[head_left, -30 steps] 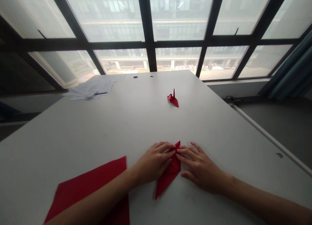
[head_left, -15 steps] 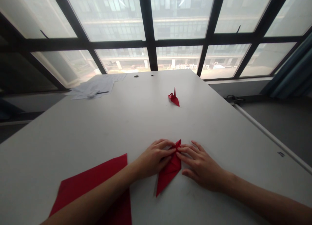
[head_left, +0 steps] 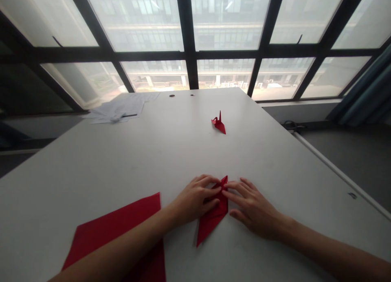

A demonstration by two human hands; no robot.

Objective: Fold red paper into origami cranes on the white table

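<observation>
A folded piece of red paper (head_left: pixel 214 221), long and pointed at both ends, lies flat on the white table. My left hand (head_left: pixel 197 198) covers its left side, with curved fingers and the thumb holding it down. From the other side my right hand (head_left: pixel 252 208) reaches in, fingers spread and stretched; its index and middle fingertips touch the upper part of the paper, while the thumb rests apart from it on the tabletop. Fingertips from both hands meet near the upper point and hide some of the folds there.
A larger red sheet (head_left: pixel 122 217) lies at the lower left, partly under my left forearm. Farther back stands a red paper crane (head_left: pixel 219 126). White papers (head_left: pixel 119 106) with a dark pen (head_left: pixel 129 115) are at the table's (head_left: pixel 171 151) far left, before the windows.
The view has shifted slightly. Both hands stay on the folded paper, with only tiny finger movements near its upper point.
</observation>
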